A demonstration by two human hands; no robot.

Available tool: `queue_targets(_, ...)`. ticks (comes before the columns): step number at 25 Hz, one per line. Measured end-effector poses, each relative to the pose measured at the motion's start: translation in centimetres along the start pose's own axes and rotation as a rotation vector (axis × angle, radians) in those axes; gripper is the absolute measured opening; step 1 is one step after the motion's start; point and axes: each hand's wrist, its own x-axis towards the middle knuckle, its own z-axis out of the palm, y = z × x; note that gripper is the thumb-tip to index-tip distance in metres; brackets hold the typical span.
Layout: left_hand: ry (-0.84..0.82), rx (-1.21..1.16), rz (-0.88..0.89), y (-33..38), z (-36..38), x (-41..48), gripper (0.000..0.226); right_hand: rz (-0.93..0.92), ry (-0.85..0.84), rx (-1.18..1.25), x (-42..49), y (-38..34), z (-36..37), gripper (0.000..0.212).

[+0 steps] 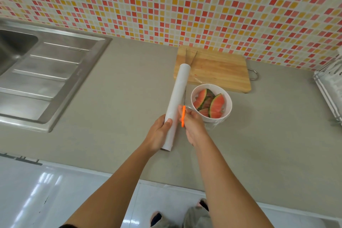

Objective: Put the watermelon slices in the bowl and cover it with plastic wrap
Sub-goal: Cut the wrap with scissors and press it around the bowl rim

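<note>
Head view.
- Surface: grey countertop, running along a wall of small red, orange and cream tiles.
- Steel sink with ribbed drainer, set in at far left.
- Wooden cutting board against the wall.
- Wire rack at right edge.
- Glossy white floor below.
- White bowl: on the counter just in front of the board, watermelon slices inside, clear film on its near side.
- Left hand: wrapped around the plastic wrap roll.
- Right hand: gripping orange-handled scissors between roll and bowl.
</note>
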Motion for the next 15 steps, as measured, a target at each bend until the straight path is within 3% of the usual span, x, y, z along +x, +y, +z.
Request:
queue_targets(12,-0.086,-0.122,-0.079,-0.4,-2.1,-0.3,0.028,0.011,0.038,0.019,2.1,-0.9,1.6,0.033)
queue_targets(15,-0.102,-0.137,-0.085,-0.4,-2.9,-0.4,0.028,0.028,0.071,0.048,2.4,-0.6,2.1,0.024)
